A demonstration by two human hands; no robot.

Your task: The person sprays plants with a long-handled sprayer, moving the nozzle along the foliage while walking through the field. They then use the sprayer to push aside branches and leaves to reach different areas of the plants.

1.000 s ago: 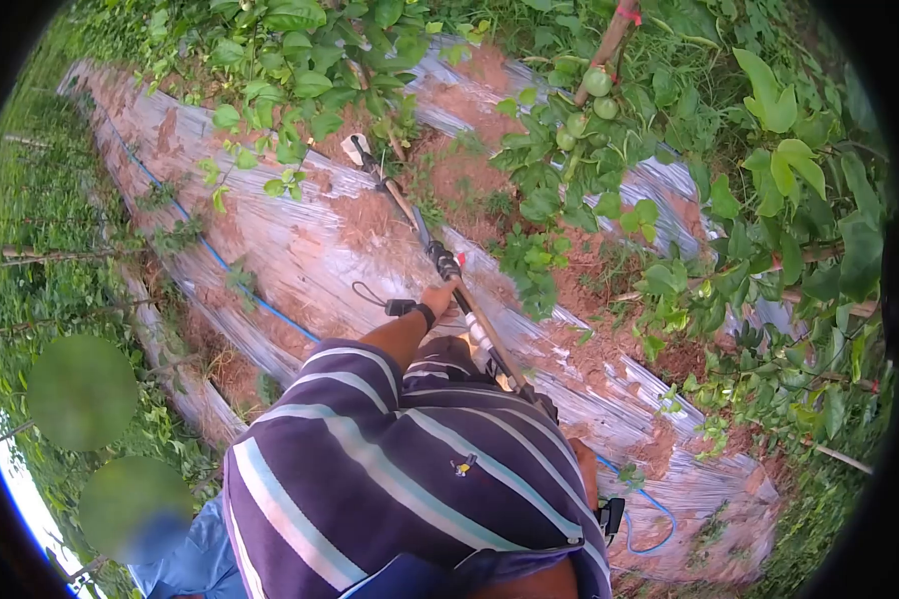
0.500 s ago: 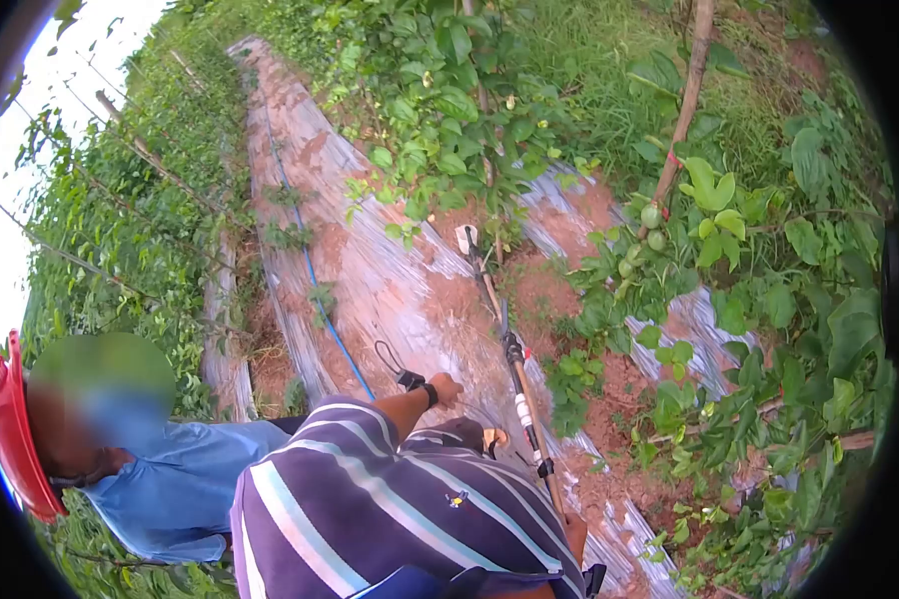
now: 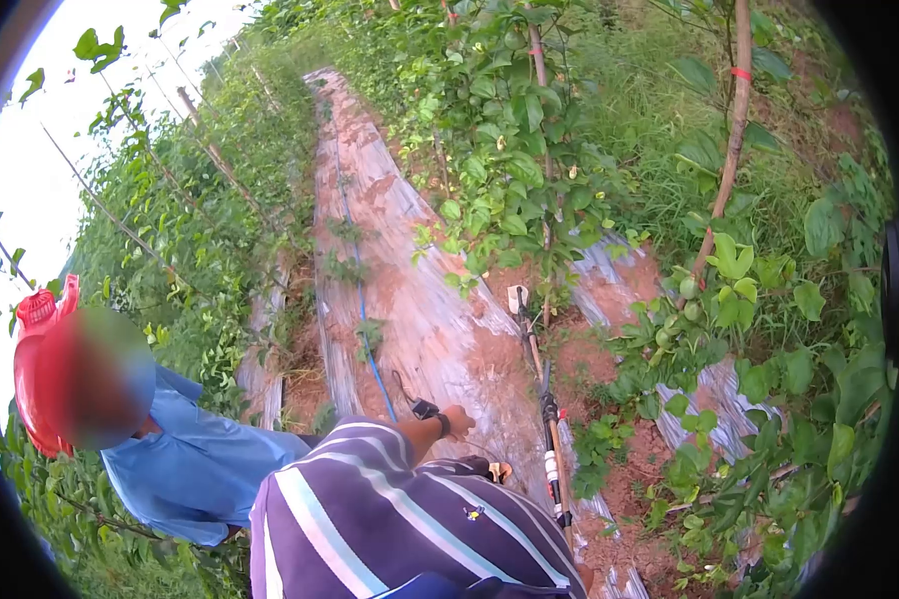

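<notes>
My left hand (image 3: 457, 422) reaches forward over the plastic-covered soil, with a dark band on its wrist. Its fingers look curled in, and I cannot make out what is in them. Beside that wrist is a small black device (image 3: 426, 408) with a looped cord. A long pole (image 3: 535, 351) with black and white fittings leans away from me, its pale block-shaped head near the ground. Only a sliver of my right hand (image 3: 584, 576) shows at the pole's lower end, closed around it. My striped shirt (image 3: 400, 519) hides the rest.
A person in a blue shirt (image 3: 205, 459) and red cap (image 3: 42, 349) stands at the left. A blue hose (image 3: 375, 369) runs along the soil path. Leafy vines with round green fruit (image 3: 691, 310) climb a wooden stake (image 3: 727, 160) at the right.
The scene has shifted right and down as my head turned. The person at the left has raised and turned their head. My hands keep nearly the same pose, the right one less visible.
</notes>
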